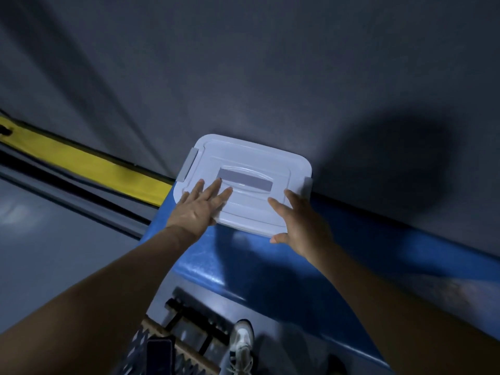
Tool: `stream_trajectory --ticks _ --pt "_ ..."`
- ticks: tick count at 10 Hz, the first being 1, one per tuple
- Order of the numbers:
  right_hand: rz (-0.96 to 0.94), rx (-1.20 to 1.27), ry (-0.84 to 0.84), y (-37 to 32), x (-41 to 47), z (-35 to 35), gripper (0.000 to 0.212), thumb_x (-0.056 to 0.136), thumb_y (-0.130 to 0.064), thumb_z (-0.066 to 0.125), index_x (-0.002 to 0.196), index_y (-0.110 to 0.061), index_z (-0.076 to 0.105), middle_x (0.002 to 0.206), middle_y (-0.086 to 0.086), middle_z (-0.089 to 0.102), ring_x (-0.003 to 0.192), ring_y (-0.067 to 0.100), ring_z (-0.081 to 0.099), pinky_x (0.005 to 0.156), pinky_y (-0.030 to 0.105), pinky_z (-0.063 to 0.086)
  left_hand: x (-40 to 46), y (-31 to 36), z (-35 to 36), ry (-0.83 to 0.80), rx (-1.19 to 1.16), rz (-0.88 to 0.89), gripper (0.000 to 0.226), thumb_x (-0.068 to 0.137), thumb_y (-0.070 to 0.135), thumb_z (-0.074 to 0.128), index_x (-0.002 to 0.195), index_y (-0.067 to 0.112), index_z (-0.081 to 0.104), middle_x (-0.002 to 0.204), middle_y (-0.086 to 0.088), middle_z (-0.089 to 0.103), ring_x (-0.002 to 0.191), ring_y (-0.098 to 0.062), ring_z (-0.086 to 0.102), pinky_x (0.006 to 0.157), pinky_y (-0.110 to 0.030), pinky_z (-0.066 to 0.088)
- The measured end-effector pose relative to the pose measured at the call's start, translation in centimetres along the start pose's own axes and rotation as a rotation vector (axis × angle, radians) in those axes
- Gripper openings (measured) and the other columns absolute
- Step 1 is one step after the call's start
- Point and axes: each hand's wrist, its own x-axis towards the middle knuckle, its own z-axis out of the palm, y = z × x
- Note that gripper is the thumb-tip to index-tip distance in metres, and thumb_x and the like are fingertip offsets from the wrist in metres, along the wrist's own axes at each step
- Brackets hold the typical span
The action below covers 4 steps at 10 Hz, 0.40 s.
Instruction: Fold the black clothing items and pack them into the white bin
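the white bin (251, 169) sat with its lid on at the near edge of a grey surface (270, 63), above a blue edge (243, 255). the left hand (201, 205) lay flat on the lid, fingers straight, just left of the grey handle (244, 180). the right hand (297, 220) rested open on the bin's near right corner, thumb at the front rim. no black clothing showed.

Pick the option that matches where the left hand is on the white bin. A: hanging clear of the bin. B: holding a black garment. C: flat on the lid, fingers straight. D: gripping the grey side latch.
C: the left hand lies flat with straight fingers on the lid of the white bin, beside the grey handle recess.
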Motion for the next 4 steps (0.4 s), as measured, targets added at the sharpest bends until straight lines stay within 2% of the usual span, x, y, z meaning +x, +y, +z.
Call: stream_trajectory --ticks 2,3,4 --pt "-0.025 -0.01 -0.007 0.6 -1.0 -3.5 0.077 0.084 -0.034 0.067 0.148 -0.025 0.026 0.157 0.007 0.015 0.141 0.027 0.023 0.114 0.034 0.025 -1.5 2.6 -3.1 0.107 -0.054 0.024 0.073 0.094 0.026 0.05 0.149 0.035 0.003 0.159 0.01 -0.002 0.147 -0.019 0.0 0.119 -0.037 0.008" --pt "-0.029 -0.073 0.06 1.4 -2.9 -8.0 0.073 0.086 -0.036 0.063 0.148 -0.025 0.025 0.156 0.007 0.018 0.139 0.027 0.027 0.112 0.034 0.027 -2.6 5.7 -7.0 0.191 -0.037 0.106 0.069 0.094 0.026 0.051 0.149 0.031 0.01 0.159 0.006 0.004 0.147 -0.02 0.006 0.118 -0.037 0.011" --pt "-0.019 -0.112 0.12 2.1 -5.6 -14.4 0.071 0.09 -0.037 0.058 0.149 -0.026 0.021 0.156 0.006 0.017 0.141 0.027 0.021 0.113 0.038 0.027 -4.6 10.5 -12.5 0.307 0.007 0.188 0.066 0.094 0.029 0.05 0.149 0.028 0.014 0.158 0.003 0.01 0.144 -0.022 0.016 0.115 -0.037 0.016"
